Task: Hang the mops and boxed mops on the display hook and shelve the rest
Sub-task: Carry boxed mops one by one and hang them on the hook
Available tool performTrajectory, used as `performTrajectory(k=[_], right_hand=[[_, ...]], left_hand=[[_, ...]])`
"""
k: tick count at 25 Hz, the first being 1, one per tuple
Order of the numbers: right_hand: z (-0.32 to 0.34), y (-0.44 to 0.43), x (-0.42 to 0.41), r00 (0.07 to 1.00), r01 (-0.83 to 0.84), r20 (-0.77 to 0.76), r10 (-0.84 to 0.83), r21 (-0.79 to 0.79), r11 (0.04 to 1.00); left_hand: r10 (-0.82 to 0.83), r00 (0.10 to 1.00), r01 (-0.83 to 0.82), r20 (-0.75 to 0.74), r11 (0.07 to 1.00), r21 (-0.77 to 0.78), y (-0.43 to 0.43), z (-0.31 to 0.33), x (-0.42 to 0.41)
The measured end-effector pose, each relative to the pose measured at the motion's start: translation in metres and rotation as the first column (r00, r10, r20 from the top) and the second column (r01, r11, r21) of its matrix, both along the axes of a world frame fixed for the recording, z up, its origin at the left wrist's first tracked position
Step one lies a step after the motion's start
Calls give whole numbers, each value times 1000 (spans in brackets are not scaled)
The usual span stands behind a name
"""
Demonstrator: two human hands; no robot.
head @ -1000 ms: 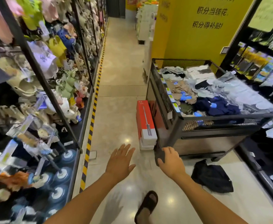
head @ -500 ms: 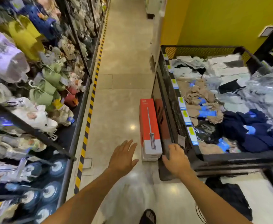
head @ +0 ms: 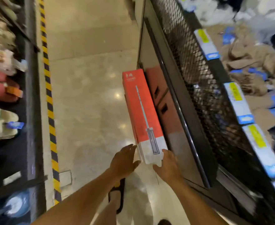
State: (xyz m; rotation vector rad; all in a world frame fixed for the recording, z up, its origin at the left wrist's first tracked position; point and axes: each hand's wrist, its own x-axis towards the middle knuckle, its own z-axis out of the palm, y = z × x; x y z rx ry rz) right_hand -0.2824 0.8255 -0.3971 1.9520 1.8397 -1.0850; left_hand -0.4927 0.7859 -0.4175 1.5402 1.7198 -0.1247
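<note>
Two hands flank the near end of the boxed mop (head: 143,111) lying on the floor (head: 88,103) beside the mesh bin (head: 190,70); the left hand (head: 125,159) touches it flat-fingered, the right hand (head: 168,164) sits at its corner, grasp unclear; lifted by one end, the long box could tip and slip.
</note>
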Motion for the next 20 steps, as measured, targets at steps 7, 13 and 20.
performTrajectory(k=[7,13,20], right_hand=[[-119,57,-31,977,38,210,-32,-26,999],[-165,78,-61,929,-18,371,14,8,1000],[-162,74,-69,915,-12,401,-32,107,994]], left_hand=[[572,772,-487,279,813,-320,94,-111,-3],[852,388,-660,351,523,-539,128,-156,2],[901,259,-610,348,432,-664,135,-171,-9]])
